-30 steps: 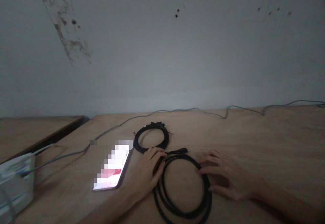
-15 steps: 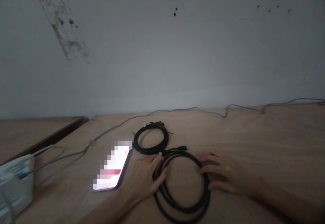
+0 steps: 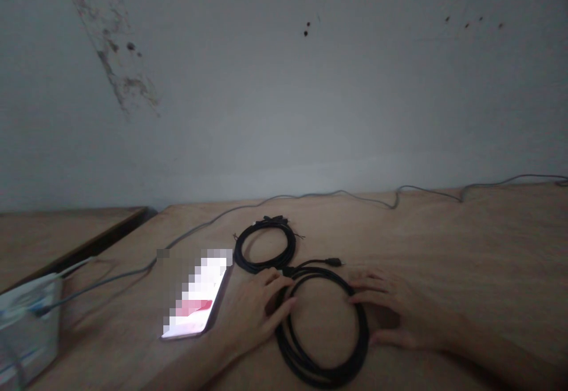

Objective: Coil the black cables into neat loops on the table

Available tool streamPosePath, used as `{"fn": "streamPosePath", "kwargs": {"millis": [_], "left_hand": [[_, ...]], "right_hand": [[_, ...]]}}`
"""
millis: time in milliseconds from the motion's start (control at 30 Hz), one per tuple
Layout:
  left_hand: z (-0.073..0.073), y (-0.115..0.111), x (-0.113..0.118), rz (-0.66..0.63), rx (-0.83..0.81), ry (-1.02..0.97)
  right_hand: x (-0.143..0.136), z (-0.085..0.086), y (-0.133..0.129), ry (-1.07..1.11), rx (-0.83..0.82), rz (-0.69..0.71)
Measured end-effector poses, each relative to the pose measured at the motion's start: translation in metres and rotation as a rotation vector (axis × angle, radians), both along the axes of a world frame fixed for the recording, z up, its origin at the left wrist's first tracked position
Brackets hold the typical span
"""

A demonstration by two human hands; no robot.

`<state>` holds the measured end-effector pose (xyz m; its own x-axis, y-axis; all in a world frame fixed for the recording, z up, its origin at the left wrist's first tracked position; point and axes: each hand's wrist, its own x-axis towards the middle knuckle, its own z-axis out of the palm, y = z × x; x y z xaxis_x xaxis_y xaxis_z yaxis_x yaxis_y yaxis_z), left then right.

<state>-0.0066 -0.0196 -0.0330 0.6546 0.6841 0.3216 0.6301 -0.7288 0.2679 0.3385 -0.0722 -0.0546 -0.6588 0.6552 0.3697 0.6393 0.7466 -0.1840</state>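
Observation:
A coiled black cable (image 3: 364, 326) lies on the wooden table between my hands, with a plug (image 3: 333, 262) sticking out at its far side. My left hand (image 3: 252, 308) is at the coil's left edge, its thumb and index finger curved round the strands. Against the right edge rests my right hand (image 3: 394, 308), fingers spread, fingertips touching the cable from outside, thumb apart. Just beyond is a second, smaller black cable coil (image 3: 290, 249), fastened with thin ties. A phone (image 3: 206, 290) with a lit, partly pixelated screen lies left of my left hand.
A grey cord (image 3: 248, 206) runs along the table's back to a white box-like object (image 3: 48, 314) at the left. A pale, marked wall (image 3: 284, 113) rises behind the wooden table (image 3: 465, 243). A dark gap (image 3: 106, 231) separates it from another surface.
The near coil's loose outer loop has drawn in closer to the other strands. Its plug has shifted right. My left hand has moved slightly right; my right thumb has moved off the cable.

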Motion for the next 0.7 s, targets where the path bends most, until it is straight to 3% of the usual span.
{"fn": "streamPosePath", "kwargs": {"millis": [233, 700], "left_hand": [[0.001, -0.002, -0.001, -0.124, 0.049, 0.057], [0.005, -0.006, 0.005, -0.102, 0.030, 0.067]], "right_hand": [[0.002, -0.013, 0.009, 0.017, 0.007, 0.024], [0.004, -0.007, -0.002, 0.114, 0.081, 0.080]]}}
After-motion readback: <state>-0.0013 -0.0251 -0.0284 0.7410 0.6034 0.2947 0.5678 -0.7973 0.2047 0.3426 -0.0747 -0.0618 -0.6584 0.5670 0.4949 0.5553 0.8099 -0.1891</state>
